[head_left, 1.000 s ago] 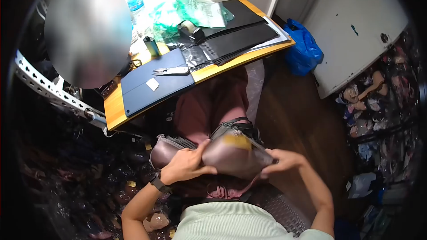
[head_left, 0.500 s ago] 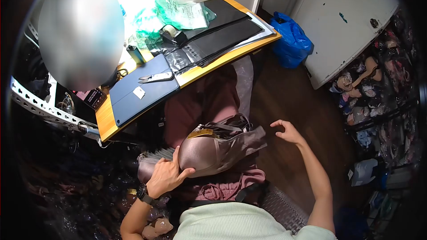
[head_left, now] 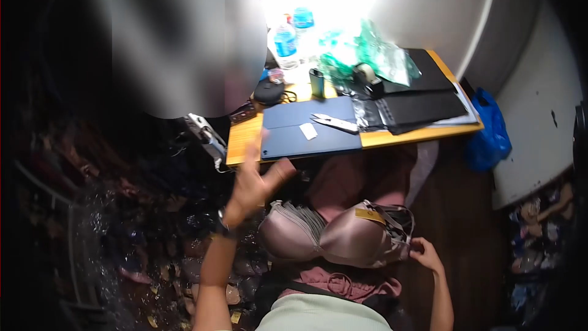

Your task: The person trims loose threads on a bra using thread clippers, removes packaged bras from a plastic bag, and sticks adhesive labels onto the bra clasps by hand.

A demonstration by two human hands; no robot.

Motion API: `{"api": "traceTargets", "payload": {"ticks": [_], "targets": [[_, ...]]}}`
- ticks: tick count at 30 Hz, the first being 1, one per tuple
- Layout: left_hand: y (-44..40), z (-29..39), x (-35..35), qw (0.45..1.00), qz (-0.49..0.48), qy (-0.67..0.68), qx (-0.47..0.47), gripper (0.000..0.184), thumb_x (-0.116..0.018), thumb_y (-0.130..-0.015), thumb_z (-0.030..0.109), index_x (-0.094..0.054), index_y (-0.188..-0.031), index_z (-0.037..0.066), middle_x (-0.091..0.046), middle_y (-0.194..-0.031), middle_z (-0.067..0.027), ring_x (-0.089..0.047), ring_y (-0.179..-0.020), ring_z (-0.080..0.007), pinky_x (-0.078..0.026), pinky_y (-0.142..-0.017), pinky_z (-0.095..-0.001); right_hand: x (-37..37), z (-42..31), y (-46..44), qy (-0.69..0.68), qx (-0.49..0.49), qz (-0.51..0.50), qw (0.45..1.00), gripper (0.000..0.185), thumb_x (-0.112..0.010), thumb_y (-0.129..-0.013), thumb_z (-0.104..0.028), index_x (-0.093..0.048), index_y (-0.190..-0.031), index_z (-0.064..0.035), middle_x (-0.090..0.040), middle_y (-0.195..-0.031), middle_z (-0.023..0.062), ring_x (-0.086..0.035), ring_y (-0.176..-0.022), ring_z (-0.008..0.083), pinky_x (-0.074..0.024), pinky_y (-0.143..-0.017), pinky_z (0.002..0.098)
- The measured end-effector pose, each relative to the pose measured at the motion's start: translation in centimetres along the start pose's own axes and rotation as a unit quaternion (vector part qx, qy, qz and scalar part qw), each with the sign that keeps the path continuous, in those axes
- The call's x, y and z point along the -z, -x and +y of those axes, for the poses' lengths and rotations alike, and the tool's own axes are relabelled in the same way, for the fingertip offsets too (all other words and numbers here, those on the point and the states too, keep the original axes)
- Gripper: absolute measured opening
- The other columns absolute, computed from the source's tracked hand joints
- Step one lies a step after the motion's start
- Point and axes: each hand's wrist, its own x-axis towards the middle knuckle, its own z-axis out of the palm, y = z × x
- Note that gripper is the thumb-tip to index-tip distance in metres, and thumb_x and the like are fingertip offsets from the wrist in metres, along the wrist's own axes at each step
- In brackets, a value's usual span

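A nested stack of mauve satin bras (head_left: 352,239) lies across the lap, cups facing up, with a yellow tag (head_left: 370,216) on the right cup. My right hand (head_left: 429,255) is at the stack's right end, fingers closed on the side band of a bra. Above and to the left of the stack, my left hand (head_left: 252,184) is raised near the table's front edge. Its thumb and fingers are apart with nothing in them, and the fingertips are blurred by motion.
On the wooden table (head_left: 245,141) lie a blue tablet case (head_left: 288,144), thread snips (head_left: 334,123), a tape dispenser (head_left: 367,79), black plastic bags (head_left: 429,110) and green plastic (head_left: 380,55). Bagged garments (head_left: 159,239) fill the left floor. A blue bag (head_left: 490,135) hangs right.
My left hand has left the bra cup and lifted toward the table. My right hand has moved from beside the stack onto its right end. The view has turned left.
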Motion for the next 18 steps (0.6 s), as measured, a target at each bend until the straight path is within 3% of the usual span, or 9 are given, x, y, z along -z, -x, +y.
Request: {"api": "traceTargets", "payload": {"ticks": [1, 2, 3, 5, 8, 9, 14, 16, 18], "targets": [[-2.7, -1.9, 1.4, 0.991, 0.113, 0.045, -0.048, 0.077, -0.075, -0.078, 0.022, -0.031, -0.135, -0.005, -0.043, -0.134, -0.0206, -0.042, -0.124, -0.0292, -0.031, -0.105, -0.0362, 0.1, 0.4, 0.2, 0.02, 0.004, 0.006, 1.0, 0.035, -0.07, -0.071, -0.003, -0.059, -0.104, -0.002, -0.061, -0.094, 0.0051, -0.059, -0.086, 0.0141, -0.049, -0.076, 0.0277], [-5.1, -6.3, 3.7, 0.972, 0.195, -0.126, -0.025, 0.077, -0.074, -0.079, 0.025, -0.029, -0.136, -0.004, -0.041, -0.134, -0.0206, -0.041, -0.124, -0.0291, -0.029, -0.106, -0.0383, 0.2, 0.6, 0.2, 0.038, 0.008, 0.015, 0.999, 0.035, -0.072, -0.07, -0.004, -0.06, -0.102, -0.0023, -0.06, -0.092, 0.005, -0.059, -0.085, 0.0147, -0.049, -0.075, 0.0278], [-7.4, -10.2, 5.2, 0.975, 0.208, -0.079, -0.003, 0.079, -0.074, -0.079, 0.026, -0.028, -0.136, -0.003, -0.039, -0.135, -0.0216, -0.039, -0.125, -0.0303, -0.028, -0.106, -0.0396, 0.0, -0.9, 0.6, 0.109, 0.036, 0.045, 0.992, 0.029, -0.075, -0.068, -0.007, -0.063, -0.094, -0.0027, -0.059, -0.085, 0.0061, -0.06, -0.082, 0.0178, -0.0486, -0.072, 0.0288], [-10.3, -14.0, 6.3, 0.978, 0.198, 0.043, 0.051, 0.081, -0.076, -0.077, 0.024, -0.027, -0.136, -0.004, -0.039, -0.134, -0.0214, -0.038, -0.125, -0.03, -0.028, -0.107, -0.0383, 0.2, -2.8, 1.0, 0.165, 0.04, 0.055, 0.984, 0.027, -0.076, -0.068, -0.008, -0.064, -0.091, -0.0026, -0.059, -0.083, 0.007, -0.06, -0.08, 0.0192, -0.0482, -0.07, 0.0295], [-12.7, -15.9, 5.9, 0.972, 0.136, 0.191, 0.0, 0.069, -0.077, -0.075, 0.014, -0.035, -0.126, -0.005, -0.052, -0.119, -0.0151, -0.053, -0.108, -0.02, -0.043, -0.094, -0.031, 0.7, -2.9, 0.6, 0.222, 0.044, 0.073, 0.971, 0.02, -0.076, -0.068, -0.01, -0.066, -0.084, -0.0018, -0.058, -0.078, 0.0096, -0.058, -0.072, 0.0208, -0.0472, -0.064, 0.0312], [-13.2, -16.3, 6.3, 0.979, 0.139, 0.144, 0.028, 0.06, -0.077, -0.074, 0.01, -0.039, -0.118, -0.003, -0.058, -0.108, -0.0112, -0.058, -0.096, -0.017, -0.047, -0.086, -0.0286, 0.9, -3.9, 1.0, 0.209, 0.014, 0.066, 0.976, 0.019, -0.076, -0.068, -0.01, -0.067, -0.083, -0.0015, -0.059, -0.078, 0.0105, -0.059, -0.07, 0.0207, -0.0479, -0.063, 0.0316], [-14.3, -17.8, 6.0, 0.972, 0.166, 0.164, 0.027, 0.056, -0.077, -0.072, 0.006, -0.041, -0.113, -0.001, -0.059, -0.102, -0.0092, -0.058, -0.094, -0.0157, -0.047, -0.086, -0.0282, 2.6, -5.9, 1.5, 0.177, -0.038, 0.035, 0.983, 0.016, -0.075, -0.069, -0.009, -0.069, -0.082, -0.0009, -0.06, -0.075, 0.0119, -0.061, -0.066, 0.0205, -0.0492, -0.062, 0.0314], [-14.5, -17.6, 5.8, 0.964, 0.177, 0.195, 0.026, 0.055, -0.076, -0.074, 0.007, -0.04, -0.114, -0.001, -0.059, -0.101, -0.0088, -0.059, -0.093, -0.0162, -0.048, -0.084, -0.0281, 4.0, -7.9, 0.6, 0.261, 0.002, 0.031, 0.965, 0.015, -0.073, -0.071, -0.009, -0.069, -0.082, -0.0009, -0.06, -0.073, 0.0106, -0.061, -0.066, 0.0189, -0.0493, -0.062, 0.0294], [-14.8, -17.5, 5.9, 0.931, 0.169, 0.324, 0.023, 0.039, -0.065, -0.087, 0.03, -0.046, -0.105, 0.0, -0.06, -0.099, -0.0063, -0.059, -0.09, -0.0139, -0.046, -0.081, -0.0246, 4.4, -11.6, -1.9, 0.213, 0.089, 0.112, 0.967, 0.012, -0.071, -0.073, -0.008, -0.065, -0.079, 0.001, -0.063, -0.077, 0.011, -0.062, -0.069, 0.0175, -0.0495, -0.064, 0.0289]]}}
